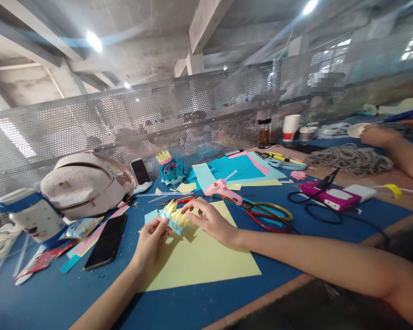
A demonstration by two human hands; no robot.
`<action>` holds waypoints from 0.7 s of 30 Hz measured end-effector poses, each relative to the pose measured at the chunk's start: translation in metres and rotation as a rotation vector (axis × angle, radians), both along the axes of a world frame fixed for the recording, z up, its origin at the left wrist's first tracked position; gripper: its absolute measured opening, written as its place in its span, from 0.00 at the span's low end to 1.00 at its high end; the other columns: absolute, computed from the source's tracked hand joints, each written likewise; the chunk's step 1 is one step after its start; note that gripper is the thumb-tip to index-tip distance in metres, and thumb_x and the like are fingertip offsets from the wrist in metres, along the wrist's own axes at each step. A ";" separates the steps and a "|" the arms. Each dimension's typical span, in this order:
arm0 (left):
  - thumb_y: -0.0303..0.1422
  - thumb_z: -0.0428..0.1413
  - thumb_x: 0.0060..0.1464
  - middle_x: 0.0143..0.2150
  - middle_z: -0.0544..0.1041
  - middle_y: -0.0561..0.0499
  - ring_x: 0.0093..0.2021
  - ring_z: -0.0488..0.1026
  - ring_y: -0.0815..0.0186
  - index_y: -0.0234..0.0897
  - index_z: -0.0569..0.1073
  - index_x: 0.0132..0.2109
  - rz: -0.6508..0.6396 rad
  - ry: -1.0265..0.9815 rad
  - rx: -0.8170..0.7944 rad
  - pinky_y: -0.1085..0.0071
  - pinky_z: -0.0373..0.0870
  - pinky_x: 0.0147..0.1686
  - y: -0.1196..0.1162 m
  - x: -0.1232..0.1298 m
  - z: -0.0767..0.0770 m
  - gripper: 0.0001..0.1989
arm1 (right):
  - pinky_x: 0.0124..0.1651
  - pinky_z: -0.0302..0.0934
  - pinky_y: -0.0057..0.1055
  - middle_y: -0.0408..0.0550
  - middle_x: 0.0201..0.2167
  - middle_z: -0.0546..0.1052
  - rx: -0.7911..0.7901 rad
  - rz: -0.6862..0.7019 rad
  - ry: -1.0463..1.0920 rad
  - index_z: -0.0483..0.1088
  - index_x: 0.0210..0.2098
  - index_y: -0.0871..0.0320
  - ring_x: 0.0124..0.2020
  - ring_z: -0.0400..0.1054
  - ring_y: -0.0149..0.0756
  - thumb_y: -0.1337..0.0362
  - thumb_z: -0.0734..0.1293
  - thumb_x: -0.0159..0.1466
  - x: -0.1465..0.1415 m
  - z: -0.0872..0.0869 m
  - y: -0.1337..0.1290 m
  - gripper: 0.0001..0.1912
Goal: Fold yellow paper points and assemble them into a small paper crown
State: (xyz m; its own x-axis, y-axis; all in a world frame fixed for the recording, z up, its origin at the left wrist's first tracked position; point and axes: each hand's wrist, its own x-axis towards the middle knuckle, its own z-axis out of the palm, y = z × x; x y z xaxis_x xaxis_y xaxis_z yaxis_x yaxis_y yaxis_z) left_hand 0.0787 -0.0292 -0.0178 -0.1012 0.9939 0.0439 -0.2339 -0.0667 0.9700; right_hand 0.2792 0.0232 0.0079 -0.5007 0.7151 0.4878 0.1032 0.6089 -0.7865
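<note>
Above a pale yellow sheet (209, 261), a small folded paper piece (177, 223) in light blue and yellow is held up. My left hand (153, 236) pinches its left side between thumb and fingers. On the other side my right hand (208, 220) has its fingers bent and apart, close against the yellow points; whether the fingertips touch them is hard to tell. Just behind my right hand lies a pink glue gun (223, 191), beside scissors (268, 217) with red and yellow handles. Red-handled pliers (184, 200) lie behind the paper piece.
A blue paper form (172, 170) with a yellow top stands behind. Leftward are a phone (107, 241), a backpack (84, 183) and a jug (30, 215). Rightward are a magenta device (330, 195), grey cord (349, 159) and another person's hand (380, 136).
</note>
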 end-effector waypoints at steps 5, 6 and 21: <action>0.45 0.66 0.48 0.21 0.72 0.54 0.23 0.65 0.75 0.33 0.72 0.29 -0.017 -0.001 -0.014 0.81 0.62 0.26 -0.002 0.002 0.002 0.19 | 0.49 0.60 0.33 0.45 0.41 0.76 0.133 0.072 -0.041 0.74 0.39 0.55 0.48 0.65 0.38 0.63 0.68 0.64 0.000 -0.006 0.002 0.04; 0.45 0.66 0.48 0.19 0.71 0.55 0.21 0.64 0.76 0.33 0.71 0.29 -0.018 -0.003 -0.017 0.81 0.60 0.24 -0.003 0.002 0.003 0.19 | 0.51 0.59 0.34 0.44 0.40 0.76 0.169 0.091 -0.049 0.74 0.38 0.55 0.47 0.65 0.38 0.63 0.71 0.63 -0.001 -0.007 0.001 0.05; 0.42 0.68 0.45 0.17 0.61 0.61 0.16 0.54 0.79 0.34 0.69 0.25 -0.091 -0.149 -0.064 0.79 0.50 0.17 0.003 -0.001 0.001 0.19 | 0.51 0.61 0.37 0.46 0.39 0.76 0.320 0.058 -0.155 0.74 0.34 0.56 0.46 0.64 0.40 0.66 0.74 0.58 0.000 -0.013 0.005 0.06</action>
